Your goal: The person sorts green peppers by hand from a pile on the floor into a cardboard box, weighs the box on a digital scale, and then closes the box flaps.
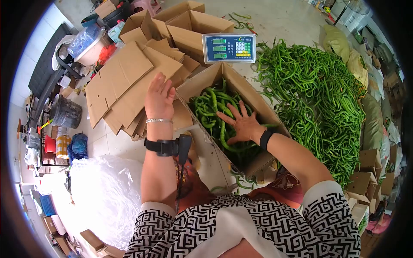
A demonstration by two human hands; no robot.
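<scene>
An open cardboard box (254,90) stands in front of me, partly filled with long green peppers (211,101). My right hand (243,124) lies palm down on the peppers inside it, fingers spread. To the left of the box, my left hand (160,96) is raised with the palm up and the fingers loosely apart, holding nothing. It is near the box's left corner and over flattened cardboard. Just behind the box is a digital scale display (229,48) with lit green readouts and a keypad.
A large heap of green peppers (318,99) covers the floor at the right, with sacks (372,116) beyond it. Flattened cardboard (124,81) is stacked at the left, open boxes (193,32) behind. White plastic wrap (105,189) lies at the lower left.
</scene>
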